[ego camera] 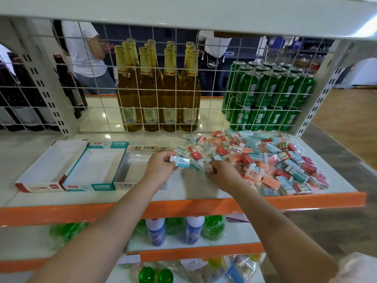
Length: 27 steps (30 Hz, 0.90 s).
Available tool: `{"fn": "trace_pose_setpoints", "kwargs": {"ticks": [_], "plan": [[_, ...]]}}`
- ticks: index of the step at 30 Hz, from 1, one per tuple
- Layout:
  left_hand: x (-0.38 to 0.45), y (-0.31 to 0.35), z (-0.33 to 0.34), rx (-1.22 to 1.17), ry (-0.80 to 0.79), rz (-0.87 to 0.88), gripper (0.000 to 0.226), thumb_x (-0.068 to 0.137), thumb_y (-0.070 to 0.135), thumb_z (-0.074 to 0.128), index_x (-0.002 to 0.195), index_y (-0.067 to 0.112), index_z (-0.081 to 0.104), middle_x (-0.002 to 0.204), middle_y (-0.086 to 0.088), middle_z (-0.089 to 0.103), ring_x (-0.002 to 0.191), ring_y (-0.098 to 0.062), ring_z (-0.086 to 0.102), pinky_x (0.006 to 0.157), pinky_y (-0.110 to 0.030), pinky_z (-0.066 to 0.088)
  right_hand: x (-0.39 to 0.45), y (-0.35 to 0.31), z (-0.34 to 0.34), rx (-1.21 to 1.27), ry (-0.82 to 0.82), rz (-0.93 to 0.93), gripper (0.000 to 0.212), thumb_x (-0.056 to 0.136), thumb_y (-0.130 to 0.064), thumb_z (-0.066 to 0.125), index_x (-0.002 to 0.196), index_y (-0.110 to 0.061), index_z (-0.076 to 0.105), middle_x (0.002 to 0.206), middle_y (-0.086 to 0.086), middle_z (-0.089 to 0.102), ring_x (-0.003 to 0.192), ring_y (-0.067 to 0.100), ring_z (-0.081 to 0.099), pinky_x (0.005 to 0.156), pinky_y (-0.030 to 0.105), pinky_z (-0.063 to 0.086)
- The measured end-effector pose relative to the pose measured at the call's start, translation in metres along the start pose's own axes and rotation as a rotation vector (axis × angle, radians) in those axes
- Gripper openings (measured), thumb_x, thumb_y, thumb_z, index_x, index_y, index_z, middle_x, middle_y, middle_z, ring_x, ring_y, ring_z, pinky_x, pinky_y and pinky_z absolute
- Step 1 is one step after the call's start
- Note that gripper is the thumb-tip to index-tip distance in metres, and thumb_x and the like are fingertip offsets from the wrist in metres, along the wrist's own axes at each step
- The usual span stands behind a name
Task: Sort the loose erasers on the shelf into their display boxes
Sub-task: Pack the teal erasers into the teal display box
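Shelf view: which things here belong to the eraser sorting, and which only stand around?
Job: eraser pile; teal eraser in left hand; right hand; red box; teal box; grey box.
Around: beer bottles; green cans; spray bottles.

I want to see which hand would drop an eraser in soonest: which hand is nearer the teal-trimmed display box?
Left. The left hand, pinching a teal eraser, hovers over the grey box just right of the teal-trimmed display box. The right hand is farther right, at the eraser pile's edge.
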<state>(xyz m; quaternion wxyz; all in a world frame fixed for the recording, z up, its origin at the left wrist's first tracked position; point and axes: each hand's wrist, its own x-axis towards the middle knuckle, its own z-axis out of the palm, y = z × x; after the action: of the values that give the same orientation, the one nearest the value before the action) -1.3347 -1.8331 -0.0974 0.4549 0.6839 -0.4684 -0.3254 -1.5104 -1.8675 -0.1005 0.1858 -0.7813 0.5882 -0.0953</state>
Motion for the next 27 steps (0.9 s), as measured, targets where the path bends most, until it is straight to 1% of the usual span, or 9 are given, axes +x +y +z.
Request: {"fn": "trace_pose_setpoints", "kwargs": {"ticks": [3,5,9,11,13,16,18,23,27], "plan": [[0.000,0.000,0.002,0.002,0.000,0.001,0.034,0.088,-0.007,0.051,0.118,0.006,0.060,0.114,-0.014,0.064,0.089,-0.020,0.065,0.070,-0.022,0.052,-0.001,-0.003,-0.002,-0.108,-0.035,-0.059,0.033,0.094,-0.005,0.038,0.127,-0.008,0.042,0.109,0.015,0.061,0.095,0.030,0.059,0.067,0.029,0.039],[-0.001,0.000,0.003,0.011,0.007,0.010,0.032,0.089,-0.006,0.051,0.117,0.006,0.061,0.112,-0.013,0.064,0.093,-0.019,0.063,0.074,-0.023,0.051,0.001,-0.003,-0.006,-0.071,-0.021,-0.048,0.036,0.094,-0.004,0.040,0.129,-0.008,0.037,0.110,0.016,0.060,0.092,0.030,0.059,0.068,0.032,0.043],[0.001,0.001,0.005,0.014,0.032,0.018,0.025,0.090,-0.001,0.054,0.111,0.007,0.063,0.105,-0.007,0.065,0.090,-0.013,0.057,0.072,-0.021,0.050,0.006,0.004,-0.017,0.121,0.074,-0.030,0.024,0.089,-0.008,0.056,0.113,-0.008,0.052,0.109,0.010,0.063,0.092,0.021,0.058,0.079,0.029,0.049],[0.002,0.002,0.005,0.009,0.035,0.013,0.024,0.091,0.000,0.053,0.111,0.007,0.063,0.102,-0.005,0.063,0.089,-0.012,0.056,0.064,-0.013,0.047,0.008,0.008,-0.021,0.212,0.107,-0.037,0.020,0.088,-0.003,0.057,0.107,-0.007,0.060,0.109,0.008,0.065,0.090,0.015,0.056,0.077,0.023,0.049],[0.003,0.001,0.006,-0.004,0.034,0.007,0.026,0.091,-0.002,0.051,0.113,0.005,0.063,0.105,-0.008,0.064,0.091,-0.013,0.057,0.061,-0.009,0.046,0.009,0.012,-0.023,0.292,0.128,-0.040,0.022,0.087,0.001,0.055,0.106,-0.005,0.064,0.108,0.008,0.066,0.091,0.016,0.058,0.074,0.020,0.048],[0.004,0.002,0.007,-0.039,0.027,-0.009,0.027,0.090,-0.006,0.049,0.113,0.001,0.062,0.112,-0.016,0.064,0.098,-0.020,0.060,0.073,-0.020,0.051,0.009,0.014,-0.025,0.418,0.138,-0.049,0.025,0.087,0.007,0.053,0.106,-0.002,0.066,0.106,0.012,0.068,0.092,0.020,0.062,0.083,0.027,0.050],[0.004,0.002,0.008,-0.078,0.016,-0.026,0.028,0.090,-0.009,0.048,0.113,-0.001,0.061,0.116,-0.019,0.062,0.104,-0.026,0.061,0.079,-0.027,0.053,0.008,0.013,-0.027,0.473,0.137,-0.052,0.025,0.086,0.009,0.051,0.105,0.000,0.066,0.105,0.014,0.068,0.086,0.017,0.061,0.079,0.025,0.049],[0.005,0.002,0.007,-0.094,0.031,-0.022,0.025,0.091,-0.007,0.048,0.109,0.005,0.059,0.109,-0.012,0.061,0.099,-0.020,0.060,0.065,-0.015,0.053,0.005,0.011,-0.024,0.505,0.153,-0.046,0.025,0.086,0.010,0.050,0.103,0.001,0.066,0.104,0.016,0.068,0.084,0.016,0.059,0.075,0.023,0.048],[0.004,0.001,-0.002,-0.067,0.090,-0.009,0.022,0.092,-0.002,0.050,0.107,0.011,0.060,0.098,-0.001,0.059,0.096,-0.014,0.057,0.076,-0.021,0.052,0.005,0.001,-0.022,0.514,0.179,-0.050,0.024,0.088,0.006,0.049,0.105,-0.001,0.065,0.099,0.008,0.066,0.076,0.010,0.057,0.059,0.011,0.043]]}}
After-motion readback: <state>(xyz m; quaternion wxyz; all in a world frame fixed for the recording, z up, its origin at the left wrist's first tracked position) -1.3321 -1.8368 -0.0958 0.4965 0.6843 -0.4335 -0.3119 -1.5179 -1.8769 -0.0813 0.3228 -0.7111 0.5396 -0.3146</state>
